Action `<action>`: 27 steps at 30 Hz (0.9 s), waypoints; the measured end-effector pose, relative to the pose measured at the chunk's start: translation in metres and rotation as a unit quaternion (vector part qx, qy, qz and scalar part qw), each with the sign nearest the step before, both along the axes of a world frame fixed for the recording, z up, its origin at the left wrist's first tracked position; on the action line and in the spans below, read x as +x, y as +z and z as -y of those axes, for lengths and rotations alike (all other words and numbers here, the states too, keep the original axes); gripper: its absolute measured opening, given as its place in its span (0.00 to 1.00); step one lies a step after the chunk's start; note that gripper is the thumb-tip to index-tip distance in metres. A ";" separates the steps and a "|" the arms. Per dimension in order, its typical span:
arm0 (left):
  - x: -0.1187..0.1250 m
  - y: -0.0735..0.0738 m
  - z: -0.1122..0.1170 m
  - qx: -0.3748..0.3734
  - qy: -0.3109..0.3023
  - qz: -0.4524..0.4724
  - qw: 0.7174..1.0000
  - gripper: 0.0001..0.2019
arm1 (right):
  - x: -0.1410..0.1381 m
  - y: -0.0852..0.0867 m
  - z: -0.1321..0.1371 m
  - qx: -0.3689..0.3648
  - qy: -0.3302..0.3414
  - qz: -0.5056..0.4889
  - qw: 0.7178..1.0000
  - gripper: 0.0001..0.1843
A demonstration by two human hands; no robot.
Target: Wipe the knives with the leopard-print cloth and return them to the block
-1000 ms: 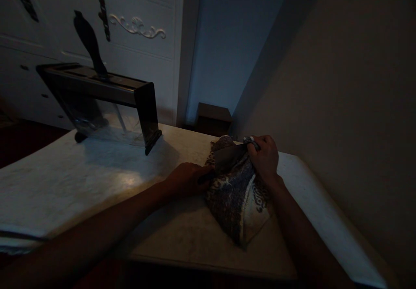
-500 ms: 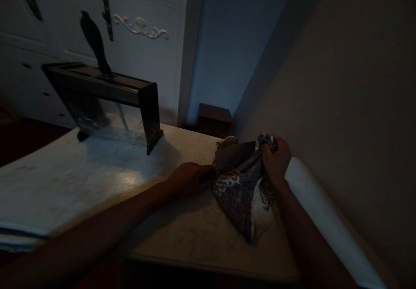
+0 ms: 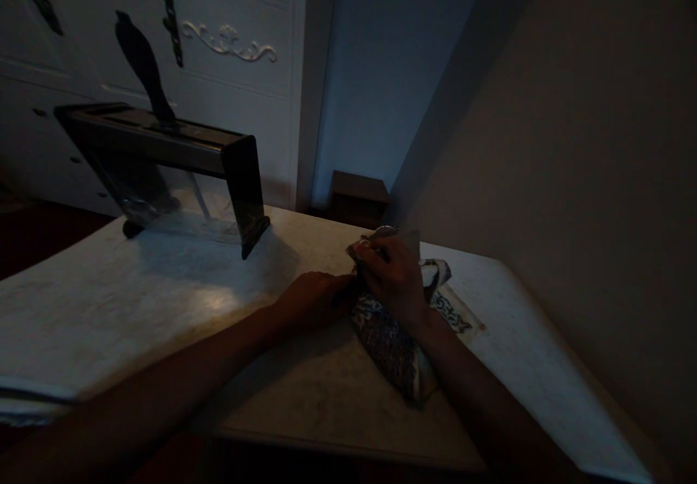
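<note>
My left hand (image 3: 313,299) rests on the pale table (image 3: 163,302), its fingers closed round the dark handle of a broad knife (image 3: 344,297). My right hand (image 3: 393,277) presses a patterned cloth (image 3: 390,342) down over the blade, close beside my left hand. The cloth hides nearly all of the blade; only a grey corner (image 3: 414,237) shows behind my right hand. A fold of the cloth (image 3: 451,310) lies spread on the table to the right.
A dark knife block with a clear front (image 3: 163,157) stands at the back left of the table, with one black handle (image 3: 142,63) sticking up from it. White cupboard doors (image 3: 229,85) are behind it, a wall (image 3: 571,179) is on the right, and a small dark stool (image 3: 359,197) stands beyond.
My right hand has slid left with the cloth, from the blade's far end to near the handle. The blade, bare before, is now covered. My left hand has stayed put.
</note>
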State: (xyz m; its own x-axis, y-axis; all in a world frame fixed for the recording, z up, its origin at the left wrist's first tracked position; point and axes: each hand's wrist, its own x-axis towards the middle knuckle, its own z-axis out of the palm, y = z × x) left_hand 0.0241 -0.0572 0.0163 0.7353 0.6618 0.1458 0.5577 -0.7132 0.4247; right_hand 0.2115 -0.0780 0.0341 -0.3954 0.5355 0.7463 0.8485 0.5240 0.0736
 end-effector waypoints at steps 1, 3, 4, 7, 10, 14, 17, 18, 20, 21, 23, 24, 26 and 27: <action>0.000 -0.001 -0.001 -0.002 -0.002 0.002 1.000 0.18 | 0.000 -0.001 -0.001 -0.008 -0.007 -0.003 1.000 0.16; 0.000 -0.003 -0.002 0.002 -0.006 0.003 1.000 0.19 | 0.004 -0.001 -0.005 -0.028 -0.033 -0.022 0.999 0.18; 0.000 -0.004 -0.003 0.008 -0.006 0.002 1.000 0.19 | 0.009 0.000 -0.007 -0.035 -0.054 -0.035 0.997 0.18; -0.001 -0.006 -0.004 0.015 0.007 0.003 1.000 0.20 | 0.027 0.003 -0.012 -0.058 -0.135 -0.074 0.986 0.17; -0.003 -0.006 -0.004 -0.015 0.020 0.033 0.999 0.20 | 0.051 0.011 -0.014 -0.092 -0.231 -0.101 0.963 0.16; -0.004 -0.004 -0.004 -0.062 0.024 0.083 0.994 0.18 | 0.084 0.018 -0.009 -0.129 -0.347 -0.128 0.920 0.15; -0.003 -0.004 -0.004 -0.084 0.039 0.103 0.990 0.19 | 0.101 0.017 -0.005 -0.160 -0.382 -0.150 0.898 0.15; -0.003 -0.004 -0.005 -0.089 0.047 0.107 0.989 0.19 | 0.104 0.016 -0.005 -0.164 -0.388 -0.156 0.894 0.15; -0.003 -0.005 -0.005 -0.097 0.058 0.120 0.986 0.18 | 0.104 0.015 -0.004 -0.145 -0.381 -0.168 0.898 0.16; -0.002 -0.005 -0.005 -0.099 0.058 0.128 0.985 0.17 | 0.102 0.015 -0.004 -0.122 -0.361 -0.175 0.908 0.16; -0.002 -0.005 -0.005 -0.101 0.057 0.136 0.984 0.17 | 0.092 0.017 -0.004 -0.065 -0.290 -0.189 0.936 0.16; -0.002 -0.006 -0.005 -0.101 0.057 0.134 0.984 0.17 | 0.085 0.018 -0.003 -0.044 -0.243 -0.193 0.950 0.16; -0.002 -0.006 -0.004 -0.096 0.062 0.118 0.986 0.17 | 0.067 0.018 0.001 -0.032 -0.151 -0.186 0.970 0.16; -0.001 -0.007 -0.004 -0.093 0.067 0.107 0.988 0.17 | 0.057 0.018 0.004 -0.042 -0.110 -0.176 0.977 0.16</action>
State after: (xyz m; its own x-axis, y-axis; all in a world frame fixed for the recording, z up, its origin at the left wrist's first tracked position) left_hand 0.0228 -0.0531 0.0096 0.6042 0.7814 0.1557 0.5252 -0.5376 0.6597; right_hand 0.2689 -0.0820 0.0523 0.0107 0.6445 0.7646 0.9064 0.3166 -0.2796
